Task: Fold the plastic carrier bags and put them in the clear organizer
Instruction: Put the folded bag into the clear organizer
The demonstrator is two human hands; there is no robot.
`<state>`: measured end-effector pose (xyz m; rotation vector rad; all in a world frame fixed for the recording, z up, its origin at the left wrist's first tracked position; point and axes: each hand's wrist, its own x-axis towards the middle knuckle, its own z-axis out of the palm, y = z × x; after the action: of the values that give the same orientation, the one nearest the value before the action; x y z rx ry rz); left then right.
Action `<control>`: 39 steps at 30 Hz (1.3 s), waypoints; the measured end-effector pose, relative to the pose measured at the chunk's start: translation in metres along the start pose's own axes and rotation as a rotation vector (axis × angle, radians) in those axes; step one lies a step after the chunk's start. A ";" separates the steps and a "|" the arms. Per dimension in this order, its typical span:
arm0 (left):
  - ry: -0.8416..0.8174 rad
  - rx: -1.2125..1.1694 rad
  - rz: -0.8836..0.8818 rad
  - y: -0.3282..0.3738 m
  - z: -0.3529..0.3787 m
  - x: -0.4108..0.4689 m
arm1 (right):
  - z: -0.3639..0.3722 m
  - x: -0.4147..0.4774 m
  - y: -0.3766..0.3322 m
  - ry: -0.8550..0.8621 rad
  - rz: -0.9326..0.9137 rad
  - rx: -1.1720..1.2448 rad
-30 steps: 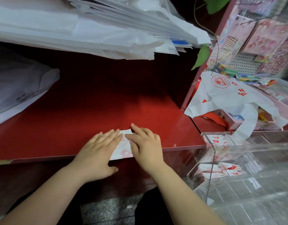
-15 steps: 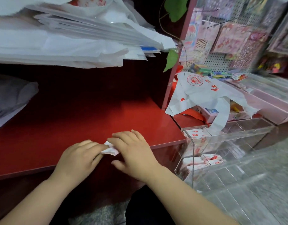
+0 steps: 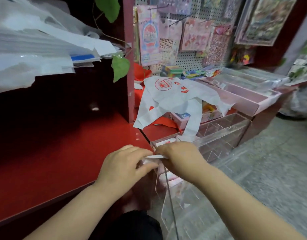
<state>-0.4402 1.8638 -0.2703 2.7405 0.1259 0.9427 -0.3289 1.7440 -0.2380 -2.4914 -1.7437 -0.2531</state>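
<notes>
Head view: a person's two bare hands are meeting at the right end of a red shelf point(image 3: 62, 153), directly over the near left corner of the clear organizer point(image 3: 223, 130). The left hand point(image 3: 125, 167) is pinching the near end of a small folded bag point(image 3: 156, 156), its thumb and curled fingers closing on the white plastic. The right hand point(image 3: 180, 158) is gripping the far side of that bag, its fingers curling down over the flat upper edge. The folded bag is lying nearly level between the two hands, above the organizer's rim and not yet inside a compartment. Other folded bags point(image 3: 166, 141), white with red print, are sitting in the organizer's compartments behind and below the hands, though motion blur is obscuring how many. An unfolded carrier bag point(image 3: 175, 97) with a round red emblem is lying spread beyond the organizer, one handle trailing down onto the organizer's top edge. A stack of white bags point(image 3: 36, 49) is resting on an upper shelf at the left, with a green leaf point(image 3: 120, 68) hanging just beside it. A pegboard point(image 3: 184, 40) carrying sticker sheets is standing behind pink trays point(image 3: 244, 97) at the right.
</notes>
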 end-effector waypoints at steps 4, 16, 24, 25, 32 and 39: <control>-0.018 -0.033 -0.039 0.006 0.033 0.036 | -0.007 -0.021 0.067 0.089 0.295 0.244; -0.576 0.064 -0.047 0.013 0.118 0.098 | 0.041 -0.012 0.151 0.585 0.799 1.207; -0.499 0.048 -0.048 0.019 0.128 0.108 | 0.040 -0.009 0.161 0.662 0.798 1.325; -0.504 0.057 -0.053 0.021 0.130 0.110 | 0.039 -0.010 0.162 0.659 0.791 1.325; -0.520 0.142 -0.086 0.026 0.141 0.111 | 0.041 -0.022 0.167 0.659 0.767 1.288; -0.430 -0.144 -0.235 0.024 0.137 0.109 | 0.044 -0.013 0.175 0.615 0.706 1.323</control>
<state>-0.2703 1.8311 -0.3041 2.6481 0.2811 0.2807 -0.1650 1.6790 -0.2799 -1.5458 -0.3851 0.1573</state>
